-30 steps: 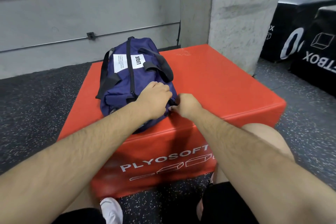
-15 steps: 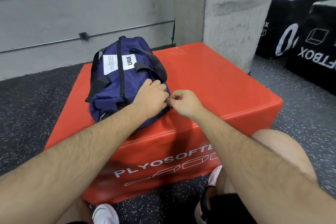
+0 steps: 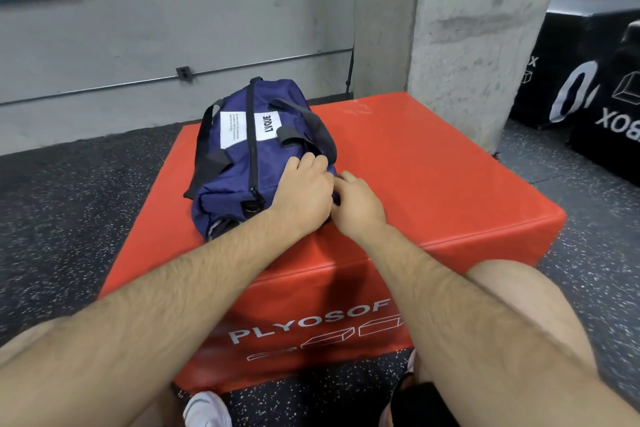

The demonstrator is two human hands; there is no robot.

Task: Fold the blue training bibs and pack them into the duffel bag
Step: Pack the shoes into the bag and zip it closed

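A: Where's the bag (image 3: 242,163)?

B: On the red box (image 3: 433,184), toward its near left part. Both hands are together at the bag's near right end. The left hand (image 3: 304,192) lies curled over the fabric; the right hand (image 3: 358,201) is beside it, touching it, fingers pinched as if on a small pull. What it pinches is hidden, so I can't tell

A: No bibs in sight?

B: None showing. The top zip (image 3: 252,146) looks closed, so I'd judge this is a side or end zip being worked

A: How to do it well?

B: Pin the cloth taut with the left hand and draw the pull straight along its track, keeping fabric out of the teeth

A: Any writing?

B: The bag's white patch (image 3: 266,126) reads LVQUE, with small print beside it too fine to read. The box front says PLYOSOF, cut off by the arm. A black box (image 3: 609,87) far right shows BOX, upside down
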